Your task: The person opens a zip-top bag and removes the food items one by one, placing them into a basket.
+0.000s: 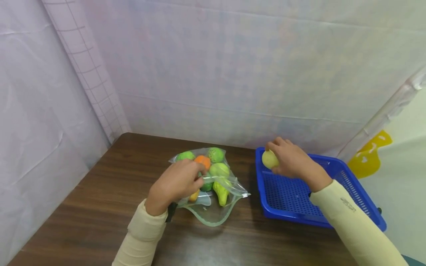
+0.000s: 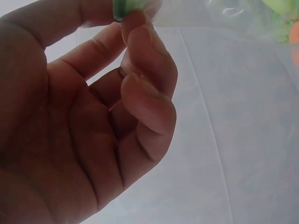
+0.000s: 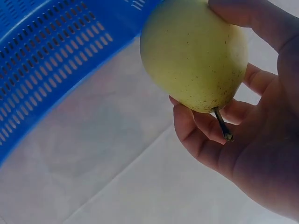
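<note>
A pale yellow-green pear with a dark stem is gripped between the thumb and fingers of my right hand, over the left back part of the blue basket. My left hand pinches the edge of a clear zip bag between thumb and forefinger; in the left wrist view a bit of its green-tinted edge shows there. Inside the bag lie several green fruits, an orange fruit and a yellow-green, narrow-necked fruit. A white slider sits at the bag's right corner.
The brown wooden table carries the bag and the basket. Pale cloth hangs behind and at the left. A yellow patch shows on the right side wall, and a small dark object pokes out by the basket's right rim.
</note>
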`<state>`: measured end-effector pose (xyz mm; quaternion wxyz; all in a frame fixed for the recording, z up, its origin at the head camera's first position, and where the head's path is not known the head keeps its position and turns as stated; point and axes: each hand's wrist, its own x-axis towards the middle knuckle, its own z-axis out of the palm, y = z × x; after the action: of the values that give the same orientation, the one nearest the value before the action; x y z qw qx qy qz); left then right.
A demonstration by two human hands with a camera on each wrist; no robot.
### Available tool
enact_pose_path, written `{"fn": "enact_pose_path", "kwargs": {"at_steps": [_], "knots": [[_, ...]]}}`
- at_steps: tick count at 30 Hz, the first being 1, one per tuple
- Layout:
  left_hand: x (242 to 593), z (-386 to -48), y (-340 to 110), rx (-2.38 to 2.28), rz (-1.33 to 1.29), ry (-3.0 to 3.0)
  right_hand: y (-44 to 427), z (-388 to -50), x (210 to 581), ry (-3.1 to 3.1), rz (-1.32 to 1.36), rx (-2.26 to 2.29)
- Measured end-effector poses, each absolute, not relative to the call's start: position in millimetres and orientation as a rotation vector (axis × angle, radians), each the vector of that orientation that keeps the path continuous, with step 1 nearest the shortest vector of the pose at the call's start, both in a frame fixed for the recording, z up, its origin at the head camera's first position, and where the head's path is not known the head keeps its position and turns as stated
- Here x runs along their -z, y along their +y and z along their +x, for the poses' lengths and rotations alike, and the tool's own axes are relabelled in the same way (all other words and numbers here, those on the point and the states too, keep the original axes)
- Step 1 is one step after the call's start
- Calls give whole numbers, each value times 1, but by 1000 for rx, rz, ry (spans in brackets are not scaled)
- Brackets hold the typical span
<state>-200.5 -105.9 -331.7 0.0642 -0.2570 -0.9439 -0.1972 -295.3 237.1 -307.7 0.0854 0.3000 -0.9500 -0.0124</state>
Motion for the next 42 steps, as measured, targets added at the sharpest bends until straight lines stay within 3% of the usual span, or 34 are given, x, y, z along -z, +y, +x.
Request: {"fn": "enact_pose_path", "kwargs": {"at_steps": [42], "knots": [[332,-205,-103,638,-767,-2878,234,-344,363,-2999,790,223]]}}
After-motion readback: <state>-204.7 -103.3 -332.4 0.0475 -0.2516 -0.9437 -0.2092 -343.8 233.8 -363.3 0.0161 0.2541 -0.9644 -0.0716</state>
